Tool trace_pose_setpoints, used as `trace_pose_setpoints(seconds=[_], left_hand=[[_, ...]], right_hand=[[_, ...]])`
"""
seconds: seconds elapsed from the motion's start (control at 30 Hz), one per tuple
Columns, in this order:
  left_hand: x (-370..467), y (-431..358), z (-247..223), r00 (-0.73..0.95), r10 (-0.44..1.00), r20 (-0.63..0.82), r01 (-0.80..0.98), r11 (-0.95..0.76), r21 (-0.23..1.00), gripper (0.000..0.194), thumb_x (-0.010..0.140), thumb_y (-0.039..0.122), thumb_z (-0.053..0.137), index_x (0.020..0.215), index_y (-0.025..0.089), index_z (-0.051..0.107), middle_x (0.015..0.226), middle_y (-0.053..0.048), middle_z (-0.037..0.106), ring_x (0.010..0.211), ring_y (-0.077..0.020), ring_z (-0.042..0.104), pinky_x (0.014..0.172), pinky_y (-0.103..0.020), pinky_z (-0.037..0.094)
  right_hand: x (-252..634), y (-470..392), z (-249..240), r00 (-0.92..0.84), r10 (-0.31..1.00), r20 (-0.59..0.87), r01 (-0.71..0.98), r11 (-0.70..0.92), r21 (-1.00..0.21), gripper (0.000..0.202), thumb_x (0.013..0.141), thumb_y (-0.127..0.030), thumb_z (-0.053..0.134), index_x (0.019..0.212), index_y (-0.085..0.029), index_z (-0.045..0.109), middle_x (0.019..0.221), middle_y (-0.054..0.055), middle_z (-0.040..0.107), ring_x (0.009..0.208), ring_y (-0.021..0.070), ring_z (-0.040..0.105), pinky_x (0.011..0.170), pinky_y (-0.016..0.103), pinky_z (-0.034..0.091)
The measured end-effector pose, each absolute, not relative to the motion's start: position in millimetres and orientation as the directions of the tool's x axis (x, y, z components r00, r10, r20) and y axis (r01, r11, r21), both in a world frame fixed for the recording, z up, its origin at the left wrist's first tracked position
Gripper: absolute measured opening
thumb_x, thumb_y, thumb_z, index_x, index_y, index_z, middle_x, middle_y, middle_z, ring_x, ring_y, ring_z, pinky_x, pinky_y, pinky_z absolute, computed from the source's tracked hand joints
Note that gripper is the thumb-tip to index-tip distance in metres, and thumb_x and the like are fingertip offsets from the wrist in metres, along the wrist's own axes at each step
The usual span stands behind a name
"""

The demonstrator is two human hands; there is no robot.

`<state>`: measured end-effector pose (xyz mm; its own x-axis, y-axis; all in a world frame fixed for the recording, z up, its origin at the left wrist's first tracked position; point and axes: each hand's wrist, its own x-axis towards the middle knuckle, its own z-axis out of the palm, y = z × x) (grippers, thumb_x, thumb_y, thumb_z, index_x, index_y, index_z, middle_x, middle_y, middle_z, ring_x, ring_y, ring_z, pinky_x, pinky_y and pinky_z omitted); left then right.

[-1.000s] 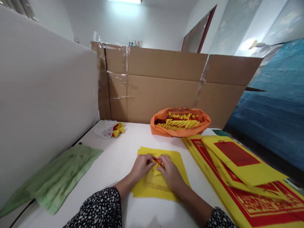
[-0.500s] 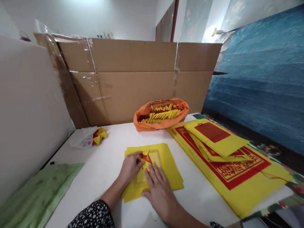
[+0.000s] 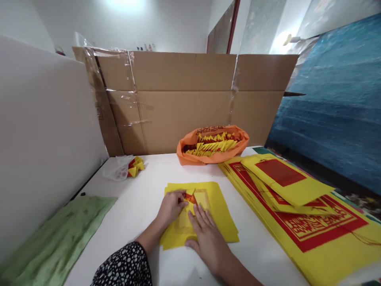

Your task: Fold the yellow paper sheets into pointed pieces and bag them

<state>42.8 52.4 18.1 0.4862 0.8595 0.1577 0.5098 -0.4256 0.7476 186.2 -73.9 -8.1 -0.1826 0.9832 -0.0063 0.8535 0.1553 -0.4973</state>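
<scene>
The left hand [image 3: 170, 207] pinches the folded paper [image 3: 190, 198]; the right hand [image 3: 208, 235] lies flat by its near side. Even pressure should crisp its creases, atop yellow sheets [image 3: 223, 222] well in from the tabletop's [image 3: 139, 198] back edge.

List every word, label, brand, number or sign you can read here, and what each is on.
None can be read with certainty.
Orange bag: dark characters inside the far rim, too small and blurred.
Large yellow sheet: ornate lettering on red, unclear.
Cardboard: small mark at left, too faint.
</scene>
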Motion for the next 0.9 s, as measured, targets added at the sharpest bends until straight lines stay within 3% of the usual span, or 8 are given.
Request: trace_pose_setpoints(seconds=[0.27,0.47,0.6,0.7,0.8,0.9], left_hand=[[43.0,50.7,19.7,0.477,0.869,0.132,0.521,-0.401,0.754,0.022,0.073,0.011,0.067,0.058,0.020,0.056,0.114,-0.008,0.070,0.113,-0.0270,0.062,0.091,-0.035,0.048],[44.6,53.6,14.3,0.480,0.863,0.155,0.549,-0.433,0.715,0.014,0.068,0.006,0.070,0.066,0.018,0.062,0.094,-0.007,0.070,0.099,-0.0272,0.063,0.087,-0.037,0.045],[48.4,58.0,13.1,0.439,0.885,0.157,0.571,-0.410,0.712,0.033,0.060,0.001,0.071,0.087,0.019,0.067,0.091,-0.005,0.067,0.097,-0.0290,0.057,0.094,-0.045,0.038],[50.5,61.1,13.2,0.422,0.893,0.157,0.534,-0.385,0.753,0.047,0.054,-0.003,0.070,0.095,0.019,0.068,0.096,-0.006,0.064,0.099,-0.0277,0.055,0.093,-0.042,0.039],[50.3,62.9,11.4,0.402,0.903,0.152,0.466,-0.345,0.814,0.059,0.053,-0.005,0.066,0.108,0.018,0.065,0.096,-0.005,0.060,0.086,-0.0200,0.057,0.080,-0.032,0.046],[49.0,61.2,9.4,0.375,0.917,0.134,0.377,-0.283,0.882,0.056,0.061,0.001,0.065,0.115,0.016,0.061,0.088,-0.002,0.060,0.066,-0.0125,0.055,0.063,-0.024,0.046]], right_hand=[[191.3,-71.4,1.9,-0.217,0.976,-0.013,0.841,0.180,-0.510,0.079,0.083,-0.053,0.064,0.148,-0.018,0.035,0.156,0.011,0.018,0.146,0.0298,0.012,0.120,0.049,0.010],[198.0,-67.1,9.6,-0.261,0.961,-0.094,0.825,0.171,-0.539,0.082,0.080,-0.054,0.068,0.148,-0.020,0.034,0.156,0.014,0.018,0.146,0.0309,0.010,0.118,0.053,0.013],[205.2,-66.9,10.4,-0.253,0.962,-0.107,0.820,0.154,-0.551,0.085,0.075,-0.058,0.071,0.147,-0.031,0.035,0.159,0.010,0.010,0.146,0.0344,0.004,0.116,0.056,0.012],[207.6,-68.4,12.0,-0.245,0.963,-0.111,0.818,0.144,-0.556,0.082,0.073,-0.057,0.074,0.143,-0.038,0.039,0.160,0.007,0.006,0.145,0.0379,0.000,0.114,0.059,0.011],[207.8,-66.7,14.5,-0.266,0.954,-0.138,0.801,0.139,-0.583,0.076,0.072,-0.054,0.076,0.139,-0.040,0.046,0.160,0.006,0.011,0.144,0.0393,-0.001,0.114,0.059,0.010],[208.1,-56.7,16.2,-0.203,0.976,-0.078,0.754,0.105,-0.648,0.077,0.080,-0.042,0.070,0.147,-0.036,0.034,0.160,0.007,0.017,0.146,0.0341,0.005,0.115,0.054,0.015]])
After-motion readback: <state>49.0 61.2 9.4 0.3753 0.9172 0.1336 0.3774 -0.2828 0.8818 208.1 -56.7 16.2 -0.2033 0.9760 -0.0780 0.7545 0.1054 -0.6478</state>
